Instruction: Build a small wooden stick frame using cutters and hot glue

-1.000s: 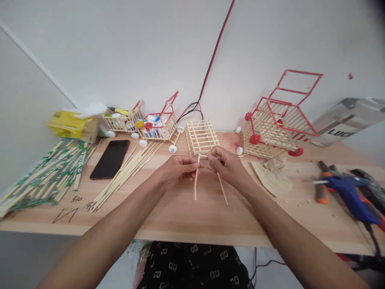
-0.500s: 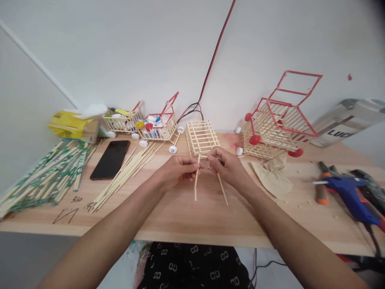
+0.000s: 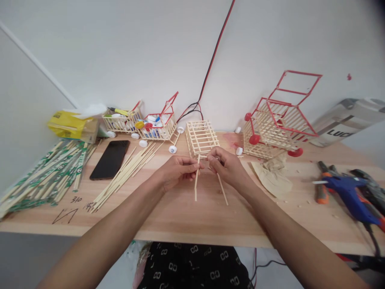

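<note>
Both hands meet over the middle of the wooden table [image 3: 186,216]. My left hand [image 3: 177,170] is closed in a pinch on a thin wooden stick [image 3: 196,182] that hangs down toward me. My right hand [image 3: 227,166] pinches a second wooden stick [image 3: 223,189], which slants down to the right. The two sticks' upper ends sit close together between my fingertips. Just behind my hands stands a small open crate of sticks [image 3: 201,138].
At left lie wrapped chopsticks [image 3: 48,176], a black phone [image 3: 110,159], loose bare sticks [image 3: 128,170] and two small stick carts with bottle caps [image 3: 156,125]. A red-trimmed stick cart [image 3: 278,120] stands right. A blue glue gun [image 3: 351,196] and pliers [image 3: 321,190] lie far right.
</note>
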Tool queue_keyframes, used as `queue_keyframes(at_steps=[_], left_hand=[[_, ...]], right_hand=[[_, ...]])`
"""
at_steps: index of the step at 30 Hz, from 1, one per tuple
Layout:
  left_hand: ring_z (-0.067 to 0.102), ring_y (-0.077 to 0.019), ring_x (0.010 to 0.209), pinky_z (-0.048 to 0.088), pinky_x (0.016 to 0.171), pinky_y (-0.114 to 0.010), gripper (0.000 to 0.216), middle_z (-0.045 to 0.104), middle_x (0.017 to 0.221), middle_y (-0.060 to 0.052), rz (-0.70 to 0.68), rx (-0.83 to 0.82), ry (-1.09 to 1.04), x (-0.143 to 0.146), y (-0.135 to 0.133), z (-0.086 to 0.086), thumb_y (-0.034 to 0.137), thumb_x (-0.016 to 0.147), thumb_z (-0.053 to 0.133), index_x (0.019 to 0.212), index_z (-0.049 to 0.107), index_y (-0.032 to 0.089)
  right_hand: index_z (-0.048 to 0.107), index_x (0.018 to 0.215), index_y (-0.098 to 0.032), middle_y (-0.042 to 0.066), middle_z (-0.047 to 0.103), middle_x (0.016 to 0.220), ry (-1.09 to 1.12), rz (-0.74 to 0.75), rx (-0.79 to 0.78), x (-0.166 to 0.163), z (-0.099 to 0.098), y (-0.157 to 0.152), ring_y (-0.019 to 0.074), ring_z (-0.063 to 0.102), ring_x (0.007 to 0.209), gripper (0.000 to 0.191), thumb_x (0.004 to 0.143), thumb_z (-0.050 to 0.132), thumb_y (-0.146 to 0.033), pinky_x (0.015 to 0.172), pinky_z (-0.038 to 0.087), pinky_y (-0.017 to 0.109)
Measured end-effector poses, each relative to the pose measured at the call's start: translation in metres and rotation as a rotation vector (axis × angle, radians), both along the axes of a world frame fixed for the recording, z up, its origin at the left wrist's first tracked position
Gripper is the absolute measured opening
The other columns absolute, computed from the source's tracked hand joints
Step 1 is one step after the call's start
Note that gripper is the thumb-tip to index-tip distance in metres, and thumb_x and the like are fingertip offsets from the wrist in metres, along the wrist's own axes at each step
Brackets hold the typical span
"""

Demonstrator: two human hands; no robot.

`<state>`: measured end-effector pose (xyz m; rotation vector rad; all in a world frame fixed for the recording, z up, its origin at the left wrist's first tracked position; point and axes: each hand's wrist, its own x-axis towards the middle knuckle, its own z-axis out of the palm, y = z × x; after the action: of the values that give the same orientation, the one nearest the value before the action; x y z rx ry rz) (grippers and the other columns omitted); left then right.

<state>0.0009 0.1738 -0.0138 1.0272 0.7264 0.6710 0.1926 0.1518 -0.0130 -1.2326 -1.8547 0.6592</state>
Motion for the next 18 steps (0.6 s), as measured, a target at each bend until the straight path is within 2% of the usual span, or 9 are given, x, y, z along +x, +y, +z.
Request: queue_keyframes(at_steps=[18], left_hand=[[0.052,-0.0055,0.052,0.039,0.051,-0.019,0.035,0.061,0.061,-0.001,0.005,-0.006,0.011,0.0001,0.0005,0.003,0.032,0.058,0.084,0.079,0.072,0.007]], right_hand=[[0.047,0.076,-0.02,-0.005,0.048,0.059,0.005,0.012,-0.003,-0.0006,0.0006,-0.0013,0.0098,0.044,0.053,0.015,0.091,0.045,-0.025,0.055,0.033,0.023]])
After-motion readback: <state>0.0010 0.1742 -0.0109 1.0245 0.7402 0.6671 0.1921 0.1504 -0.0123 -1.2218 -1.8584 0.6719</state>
